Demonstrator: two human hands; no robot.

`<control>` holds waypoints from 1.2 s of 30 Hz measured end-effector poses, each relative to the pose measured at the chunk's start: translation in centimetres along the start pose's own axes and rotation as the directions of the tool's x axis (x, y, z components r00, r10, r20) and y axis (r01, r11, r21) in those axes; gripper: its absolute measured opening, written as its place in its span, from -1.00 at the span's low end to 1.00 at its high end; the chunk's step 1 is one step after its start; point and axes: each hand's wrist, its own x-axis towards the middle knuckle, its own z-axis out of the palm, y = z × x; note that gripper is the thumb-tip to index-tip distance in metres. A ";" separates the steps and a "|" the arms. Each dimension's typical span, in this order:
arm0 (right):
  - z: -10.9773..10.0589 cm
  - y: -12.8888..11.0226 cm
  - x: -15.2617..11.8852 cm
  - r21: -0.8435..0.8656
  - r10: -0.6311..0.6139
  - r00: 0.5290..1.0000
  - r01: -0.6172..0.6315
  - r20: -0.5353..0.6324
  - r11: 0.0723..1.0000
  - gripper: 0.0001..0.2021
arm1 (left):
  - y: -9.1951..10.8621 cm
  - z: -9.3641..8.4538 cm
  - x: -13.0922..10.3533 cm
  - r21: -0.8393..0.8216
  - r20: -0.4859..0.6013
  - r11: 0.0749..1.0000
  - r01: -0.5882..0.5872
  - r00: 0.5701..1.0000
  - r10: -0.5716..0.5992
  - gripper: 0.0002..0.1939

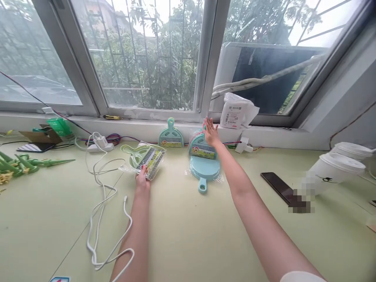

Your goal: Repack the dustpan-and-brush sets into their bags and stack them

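Note:
My left hand (pixel 141 178) is closed on the near edge of a green dustpan and brush set (pixel 135 158) in clear plastic wrap, tilted over the table. My right hand (pixel 211 132) has its fingers spread at the top of a blue dustpan and brush set (pixel 202 146) propped against the wall. Behind that one, a pink set shows only in part. A light blue dustpan (pixel 205 167) in clear wrap lies in front, its handle towards me. Between my hands, a pale green set (pixel 170 135) leans upright on the wall.
A white cable (pixel 98 211) loops across the table on the left, near a power strip (pixel 100 147) and green artificial-looking stems (pixel 26 162). On the right are a phone (pixel 277 186) and white lidded cups (pixel 335 172). A wrapped white package (pixel 235 112) sits on the sill.

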 end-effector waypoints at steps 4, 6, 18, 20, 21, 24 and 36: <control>-0.6 -0.9 0.7 -0.013 0.032 0.997 -0.031 0.065 0.999 -0.36 | 0.0 -0.1 0.0 0.023 0.030 1.000 -0.004 1.000 0.003 -0.90; -2.2 -2.1 -0.6 0.020 0.023 0.997 -0.022 -0.068 1.000 -0.39 | 0.0 -0.2 0.0 0.029 0.045 1.000 -0.006 0.999 0.005 -0.87; -9.7 -8.3 -22.7 0.133 -0.762 0.537 0.780 0.362 0.612 -0.39 | -0.6 -0.1 0.2 0.019 0.049 0.999 -0.030 0.998 0.029 -0.90; -8.9 -7.8 -21.6 0.126 -0.832 0.445 0.853 0.332 0.506 -0.42 | -0.6 -0.1 0.0 0.032 0.073 0.999 -0.044 0.996 0.041 -0.90; -8.5 -7.6 -20.9 0.119 -0.865 0.393 0.887 0.313 0.446 -0.46 | -0.5 -0.1 -0.1 0.040 0.081 0.998 -0.048 0.996 0.045 -0.90; -8.2 -7.7 -19.6 0.050 -0.924 0.264 0.956 0.276 0.288 -0.60 | -0.4 0.0 -0.4 0.045 0.067 0.998 -0.050 0.997 0.047 -0.92; -10.8 -6.9 -16.0 -0.055 -0.876 0.382 0.922 0.294 0.384 -0.59 | -0.6 0.1 0.6 0.028 0.011 0.999 -0.026 1.000 0.026 -0.93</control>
